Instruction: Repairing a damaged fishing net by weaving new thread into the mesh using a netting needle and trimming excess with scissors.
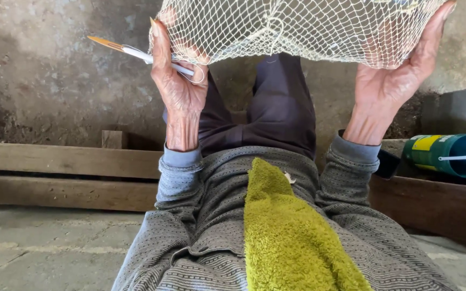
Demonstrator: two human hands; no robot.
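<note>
Head view, and you're looking down your own lap at a cream knotted-twine net lifted up in front of you. Far left there's a bare, stained concrete wall and two weathered wooden beams lying along its foot, with grey stone floor below: plenty of free room on that side. Now your left hand: the fingers are clenched on the net's left edge, and pinched in that same grip is a slim white netting needle with an orange-tan tip, its point jutting out left and up, well off the mesh, likely parked there so the hand can stretch the net. The net sags between your hands, spread taut enough to show its meshes, hanging above your dark trouser knees. Lower down, a shaggy olive-green towel lies down the front of your grey patterned sweater. Your right hand has its palm toward you, fingers curled up into the mesh, holding the right edge. Further right it's tighter: a green-and-yellow cylindrical can with a teal end lies on its side on the beam, just beside your right sleeve.
</note>
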